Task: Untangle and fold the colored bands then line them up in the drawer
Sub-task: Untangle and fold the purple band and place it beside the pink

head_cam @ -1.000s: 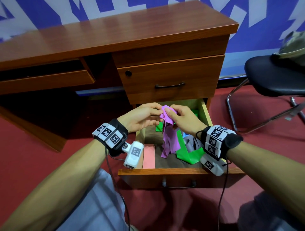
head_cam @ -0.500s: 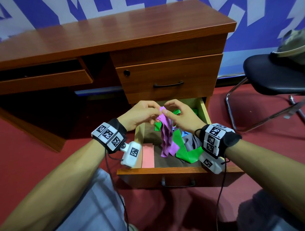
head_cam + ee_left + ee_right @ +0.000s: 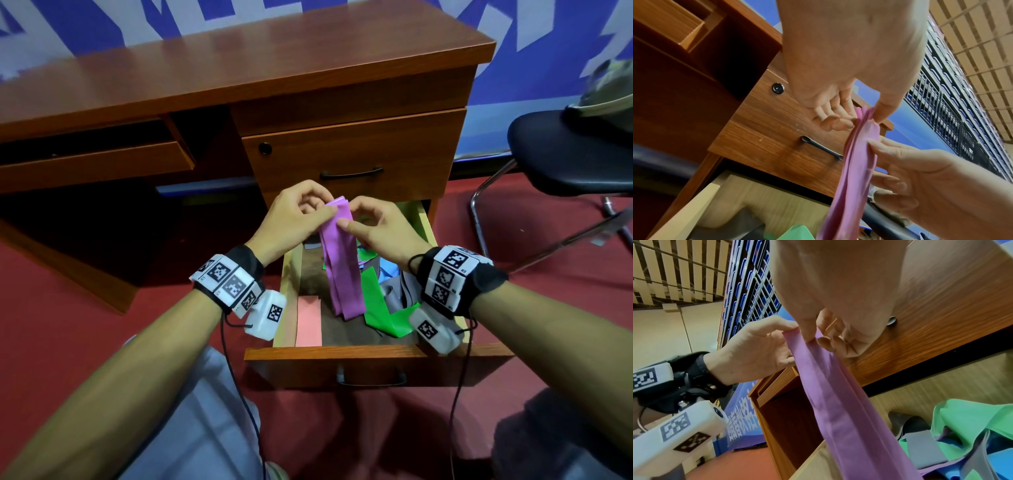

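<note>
Wooden desk, open drawer: green band, pink band. My left hand and right hand pinch the purple band, hanging.

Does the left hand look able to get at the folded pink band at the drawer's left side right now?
Probably not yet: the left hand is pinching the purple band. The pink band lies uncovered below it.

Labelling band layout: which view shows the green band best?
Head view: the green band lies loose in the open drawer, its bent strip visible right of the hanging purple band. Right wrist shows a crumpled part at the frame edge; left wrist only a corner.
</note>
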{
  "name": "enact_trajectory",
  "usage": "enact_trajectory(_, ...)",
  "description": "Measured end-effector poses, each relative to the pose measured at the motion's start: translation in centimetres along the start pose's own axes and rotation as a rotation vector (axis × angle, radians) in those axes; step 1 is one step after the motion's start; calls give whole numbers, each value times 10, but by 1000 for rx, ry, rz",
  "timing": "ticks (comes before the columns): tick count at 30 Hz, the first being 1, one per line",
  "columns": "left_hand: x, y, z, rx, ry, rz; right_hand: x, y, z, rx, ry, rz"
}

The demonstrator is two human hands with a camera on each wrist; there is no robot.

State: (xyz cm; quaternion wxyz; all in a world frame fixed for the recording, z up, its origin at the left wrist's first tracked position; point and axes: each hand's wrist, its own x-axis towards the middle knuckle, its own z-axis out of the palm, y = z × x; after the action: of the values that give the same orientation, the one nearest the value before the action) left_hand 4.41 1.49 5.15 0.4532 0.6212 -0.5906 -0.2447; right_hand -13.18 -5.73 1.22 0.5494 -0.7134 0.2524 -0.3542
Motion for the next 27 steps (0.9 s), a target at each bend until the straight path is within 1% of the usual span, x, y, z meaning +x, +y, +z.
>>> enact_trajectory(2,2,0,-2,-46,39,38,2,-2,-2,-15,25,-42)
enact_trajectory(4,2,1,-3,-43,58,91,2,-3,-3,-12,41,-64)
enact_trajectory(7,4,-1,-2,-84,67,110,6,-4,-6,36,81,-73)
enact_trajectory(10,6,-5,0,-161,39,50,11,-8,-8,74,118,-86)
enact_trajectory(13,7,-10,4,-167,-46,-42,13,-11,-10,51,129,-89)
enact_trajectory(17,9,-13,12,-240,-164,-158,15,-10,-8,70,96,-90)
enact_trajectory(19,10,-17,17,-272,-210,-174,16,-11,-3,81,78,-109)
enact_trajectory(21,11,-23,23,-304,-224,-179,17,-14,0,90,78,-126)
enact_trajectory(24,12,-27,29,-374,-188,-228,22,-18,-1,127,119,-125)
enact_trajectory(27,11,-27,32,-449,-212,-244,28,-21,-3,168,136,-110)
